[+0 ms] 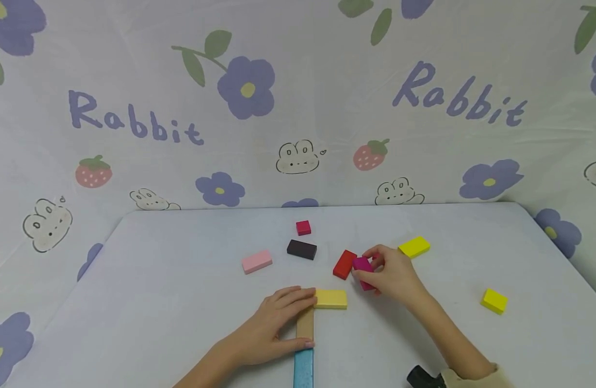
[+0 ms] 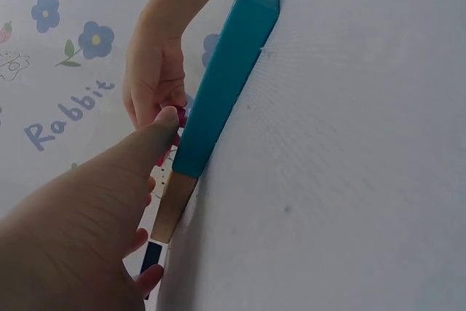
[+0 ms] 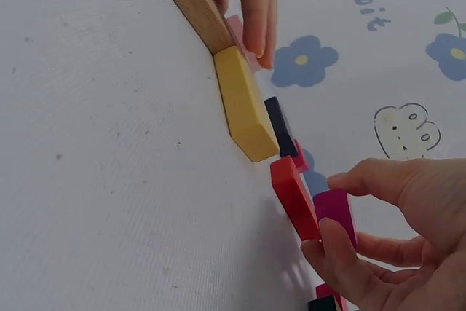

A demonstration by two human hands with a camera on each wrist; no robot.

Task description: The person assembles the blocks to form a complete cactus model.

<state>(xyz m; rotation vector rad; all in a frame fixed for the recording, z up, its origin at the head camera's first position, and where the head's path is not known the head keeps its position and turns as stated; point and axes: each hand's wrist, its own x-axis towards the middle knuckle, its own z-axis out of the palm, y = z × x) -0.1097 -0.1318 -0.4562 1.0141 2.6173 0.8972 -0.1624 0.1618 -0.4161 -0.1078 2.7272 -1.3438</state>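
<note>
Facing rabbit-print cloth point(image 1: 337, 97), a white table point(image 1: 157, 280) shows ten blocks point(image 1: 257, 262); right hand point(image 1: 396, 276) pinches magenta block point(image 1: 362, 264), straight-fingered left hand point(image 1: 264, 331) spans wooden block point(image 1: 305, 324).

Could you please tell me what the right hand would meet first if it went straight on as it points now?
Most likely the red block, just beyond the magenta block the right hand holds; whether they touch is unclear.

Magenta block point(image 1: 363, 264), pale yellow block point(image 1: 331, 299), tan block point(image 1: 305, 324), blue block point(image 1: 304, 369), white flower-patterned backdrop point(image 1: 322, 91)
</note>
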